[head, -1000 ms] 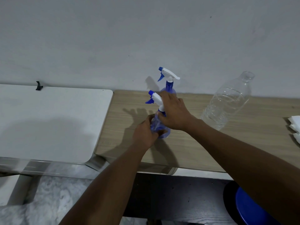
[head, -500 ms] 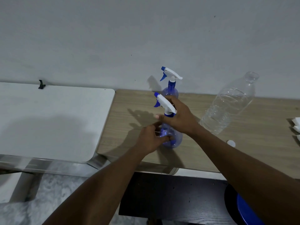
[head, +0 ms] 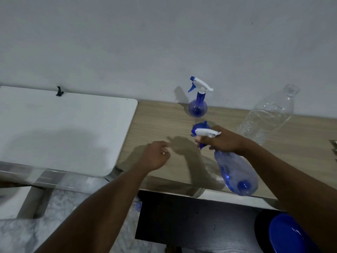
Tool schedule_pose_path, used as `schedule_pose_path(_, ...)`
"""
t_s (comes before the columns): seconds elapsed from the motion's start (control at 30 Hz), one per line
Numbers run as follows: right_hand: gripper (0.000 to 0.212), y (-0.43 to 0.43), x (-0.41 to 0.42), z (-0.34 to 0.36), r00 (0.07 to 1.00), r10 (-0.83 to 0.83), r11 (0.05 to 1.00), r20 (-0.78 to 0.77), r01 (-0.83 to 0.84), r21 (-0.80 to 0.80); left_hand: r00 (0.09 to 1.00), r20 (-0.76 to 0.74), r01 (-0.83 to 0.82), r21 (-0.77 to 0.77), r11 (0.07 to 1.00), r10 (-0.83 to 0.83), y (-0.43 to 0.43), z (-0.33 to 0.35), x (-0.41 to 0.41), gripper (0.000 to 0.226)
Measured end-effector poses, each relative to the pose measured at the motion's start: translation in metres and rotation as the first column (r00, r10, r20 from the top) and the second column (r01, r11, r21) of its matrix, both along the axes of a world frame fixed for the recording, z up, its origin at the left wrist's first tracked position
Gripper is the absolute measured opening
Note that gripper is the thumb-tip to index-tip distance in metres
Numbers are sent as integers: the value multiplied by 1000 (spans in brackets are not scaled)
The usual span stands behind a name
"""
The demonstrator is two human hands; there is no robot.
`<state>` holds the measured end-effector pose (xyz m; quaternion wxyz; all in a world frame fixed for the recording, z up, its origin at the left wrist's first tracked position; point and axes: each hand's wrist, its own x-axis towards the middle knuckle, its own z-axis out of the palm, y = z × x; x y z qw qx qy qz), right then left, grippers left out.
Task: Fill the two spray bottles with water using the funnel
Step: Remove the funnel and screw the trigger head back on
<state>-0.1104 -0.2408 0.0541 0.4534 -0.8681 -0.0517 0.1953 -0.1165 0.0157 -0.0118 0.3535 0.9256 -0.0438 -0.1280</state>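
1. My right hand [head: 225,141] gripped the near spray bottle [head: 237,175] at its neck, with the fingers curled round it just under the white trigger head [head: 207,132].
2. The near spray bottle was clear of the desk [head: 164,121] and lay nearly flat. Its long axis ran from the trigger head, which pointed away toward the wall, to the base, which pointed back at me over the front edge of the desk.
3. My left hand [head: 155,156] hovered above the desk with the fingers loosely curled. Nothing showed in them.
4. Governing relation: the trigger head lay to the right of my left fingers, at about the same depth and apart from them. The left hand was the nearer free hand. In my judgement it was best placed to take the head and unscrew it while the right hand held the neck.
5. The far spray bottle [head: 197,106] stood upright at the wall with its head fitted, so I judged that no filling had begun.
6. The clear plastic bottle [head: 269,115] stood uncapped to the right.
7. A blue shape [head: 199,126] sat just behind the trigger head. I could not tell whether it was the funnel.
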Motion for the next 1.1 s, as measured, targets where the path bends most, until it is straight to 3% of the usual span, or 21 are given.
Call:
schedule_pose_path(0.07, 31, -3, -5, -8, 990, 58, 994, -130, -69, -88, 992, 48, -126, 116, 985, 121, 35, -3, 6, 27)
schedule_pose_path(0.17, 35, 2, -13, -13, 981, 80, 980, -175, -109, -165, 978, 43, -206, 140, 969, 202, 63, -9, 10, 33)
schedule_pose_path(0.43, 31, 14, -14, -11, 994, 63, 978, -89, -79, -195, 997, 31, -70, 216, 974, 65, 49, -9, 6, 38)
schedule_pose_path(0.53, 29, 15, -15, -9, 998, -40, 983, -48, 30, -183, 999, 26, -51, 216, 975, 47, 46, -6, 7, 38)
schedule_pose_path(0.77, 30, 10, -15, -10, 995, -23, 986, -96, 7, -168, 998, 37, -51, 195, 979, 45, 47, -7, 13, 39)
schedule_pose_path(0.97, 31, 16, -11, -1, 1000, -11, 998, -13, 10, -60, 998, 49, -44, 178, 983, 36, 46, -4, 20, 39)
schedule_pose_path(1.1, 22, 17, 1, 27, 979, -123, 992, 163, 119, 33, 996, 84, -57, 177, 982, 42, 44, 5, 30, 39)
